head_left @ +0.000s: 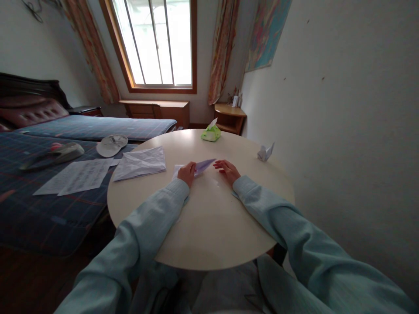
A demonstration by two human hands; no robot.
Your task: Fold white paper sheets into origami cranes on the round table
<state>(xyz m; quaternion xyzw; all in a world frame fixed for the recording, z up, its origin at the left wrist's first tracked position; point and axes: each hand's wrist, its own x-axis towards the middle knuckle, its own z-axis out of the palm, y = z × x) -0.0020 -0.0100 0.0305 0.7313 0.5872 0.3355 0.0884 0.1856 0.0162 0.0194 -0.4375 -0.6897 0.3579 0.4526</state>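
Note:
My left hand [187,173] is closed on a folded sheet of pale purple paper [203,166], whose pointed end reaches to the right above the round table [209,235]. Just past that point is my right hand [227,171], its fingers apart and curved, with nothing in them; a narrow gap seems to part it from the paper. Some white paper [176,171] shows behind my left hand, partly hidden by it. Whether it joins the purple sheet I cannot tell.
Creased white sheets [142,161] lie at the table's left. A green tissue pack [211,132] stands at the far edge, a folded paper shape [265,152] at the right. Beside the table, a bed [49,226] holds printed sheets [81,174] and a white cap [111,145]. A wall [343,131] rises at right.

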